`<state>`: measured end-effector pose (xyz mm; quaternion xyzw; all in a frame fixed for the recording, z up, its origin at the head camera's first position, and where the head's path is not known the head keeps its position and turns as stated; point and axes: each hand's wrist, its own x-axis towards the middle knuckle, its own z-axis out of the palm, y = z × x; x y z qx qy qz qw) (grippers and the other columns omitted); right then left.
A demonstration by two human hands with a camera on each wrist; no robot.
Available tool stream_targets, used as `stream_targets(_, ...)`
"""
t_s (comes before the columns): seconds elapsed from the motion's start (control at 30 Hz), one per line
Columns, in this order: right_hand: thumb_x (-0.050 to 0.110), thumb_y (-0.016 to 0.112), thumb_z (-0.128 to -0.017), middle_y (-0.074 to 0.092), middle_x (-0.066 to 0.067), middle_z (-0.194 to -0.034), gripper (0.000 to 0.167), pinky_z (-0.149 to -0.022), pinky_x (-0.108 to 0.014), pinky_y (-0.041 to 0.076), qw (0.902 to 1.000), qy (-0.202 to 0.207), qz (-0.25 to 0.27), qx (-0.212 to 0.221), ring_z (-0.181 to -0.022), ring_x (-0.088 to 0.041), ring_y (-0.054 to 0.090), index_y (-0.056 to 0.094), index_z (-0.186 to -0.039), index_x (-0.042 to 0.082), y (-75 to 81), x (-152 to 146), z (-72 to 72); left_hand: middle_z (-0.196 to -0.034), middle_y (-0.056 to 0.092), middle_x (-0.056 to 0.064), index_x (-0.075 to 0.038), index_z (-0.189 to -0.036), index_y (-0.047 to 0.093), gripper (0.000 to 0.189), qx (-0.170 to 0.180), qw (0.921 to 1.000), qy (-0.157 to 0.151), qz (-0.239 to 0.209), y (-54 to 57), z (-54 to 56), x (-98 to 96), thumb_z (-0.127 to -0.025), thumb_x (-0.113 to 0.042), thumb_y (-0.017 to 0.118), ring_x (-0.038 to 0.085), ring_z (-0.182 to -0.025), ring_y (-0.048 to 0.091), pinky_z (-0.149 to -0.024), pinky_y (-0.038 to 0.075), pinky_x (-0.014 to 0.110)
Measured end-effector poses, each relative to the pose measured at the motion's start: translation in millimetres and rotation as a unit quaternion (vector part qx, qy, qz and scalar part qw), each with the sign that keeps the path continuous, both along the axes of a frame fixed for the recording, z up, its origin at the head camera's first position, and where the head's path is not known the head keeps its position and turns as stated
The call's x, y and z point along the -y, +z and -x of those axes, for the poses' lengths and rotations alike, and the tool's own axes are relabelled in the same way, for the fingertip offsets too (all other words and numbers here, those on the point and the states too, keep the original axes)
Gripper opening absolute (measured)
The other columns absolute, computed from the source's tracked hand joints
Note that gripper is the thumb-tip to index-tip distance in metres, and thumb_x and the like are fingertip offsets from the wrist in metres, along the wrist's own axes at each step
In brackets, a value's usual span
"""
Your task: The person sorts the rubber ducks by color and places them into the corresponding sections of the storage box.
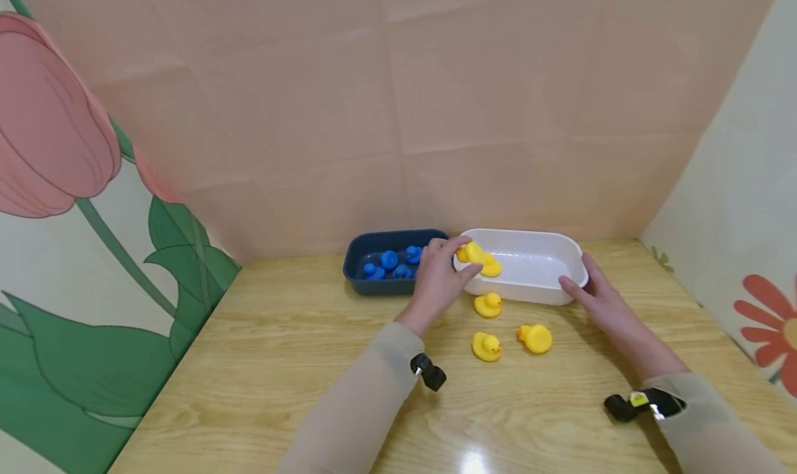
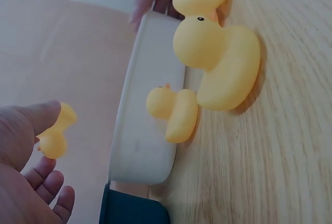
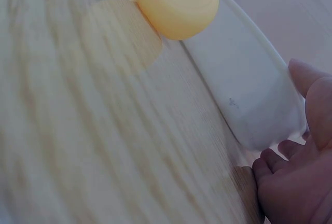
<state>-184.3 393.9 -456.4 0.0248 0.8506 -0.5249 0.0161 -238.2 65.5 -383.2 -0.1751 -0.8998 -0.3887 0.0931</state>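
My left hand [image 1: 438, 275] pinches a yellow rubber duck [image 1: 470, 252] between thumb and fingers, over the left end of a white tray [image 1: 538, 256]. In the left wrist view, that duck [image 2: 54, 143] shows beneath the thumb. A second yellow duck [image 1: 491, 267] lies inside the tray at its left end. My right hand [image 1: 594, 293] grips the tray's right end, thumb at the front rim and fingers around the outer side. Just in front of the tray a yellow duck [image 1: 488, 305] sits upright on the table.
Nearer me are another upright yellow duck [image 1: 486, 347] and a tipped one [image 1: 535, 338] with its flat base showing. Left of the white tray stands a dark blue tray [image 1: 380, 287] with several blue ducks [image 1: 389, 259]. A pink-beige sheet [image 1: 311, 149] hangs behind the wooden table [image 1: 280, 342].
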Motion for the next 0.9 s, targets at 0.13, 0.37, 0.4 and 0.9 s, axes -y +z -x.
stream_targets(0.13, 0.065, 0.049, -0.112, -0.017, -0.022, -0.180, 0.102, -0.125, -0.078, 0.002, 1.0000, -0.001, 0.004, 0.005, -0.163, -0.056, -0.008, -0.026, -0.171, 0.028, 0.2, 2, 0.4, -0.135, 0.061, 0.002, -0.028, -0.150, 0.070, 0.055, 0.005, 0.9999, 0.004, -0.012, 0.2, 5.9, -1.9, -0.099, -0.040, 0.086, 0.019, -0.116, 0.053, -0.086, 0.051, 0.031)
stream_targets(0.37, 0.063, 0.049, -0.113, -0.018, -0.022, -0.180, 0.101, -0.125, -0.077, 0.004, 1.0000, 0.002, -0.004, -0.001, -0.163, -0.058, -0.006, -0.025, -0.172, 0.025, -0.6, 4, 1.2, -0.136, 0.061, 0.000, -0.029, -0.149, 0.071, 0.053, 0.021, 0.9993, 0.009, -0.028, -2.7, 14.9, -6.0, -0.099, -0.040, 0.086, 0.018, -0.119, 0.053, -0.089, 0.052, 0.032)
stream_targets(0.4, 0.063, 0.049, -0.113, -0.018, -0.022, -0.180, 0.101, -0.125, -0.077, 0.004, 1.0000, 0.002, -0.005, -0.001, -0.163, -0.058, -0.006, -0.025, -0.172, 0.025, -0.6, 4, 1.5, -0.136, 0.061, 0.000, -0.029, -0.148, 0.071, 0.052, 0.021, 0.9993, 0.009, -0.028, -3.1, 16.1, -6.8, -0.099, -0.040, 0.086, 0.018, -0.120, 0.054, -0.090, 0.052, 0.032)
stream_targets(0.9, 0.064, 0.049, -0.113, -0.017, -0.021, -0.180, 0.102, -0.124, -0.079, 0.005, 1.0000, 0.001, -0.006, -0.002, -0.163, -0.058, -0.006, -0.024, -0.172, 0.025, 0.8, 7, 0.7, -0.145, 0.061, 0.002, -0.029, -0.158, 0.061, 0.065, 0.030, 0.9988, 0.021, -0.034, -3.9, 18.4, -13.8, -0.100, -0.040, 0.086, 0.022, -0.130, 0.053, -0.104, 0.053, 0.038)
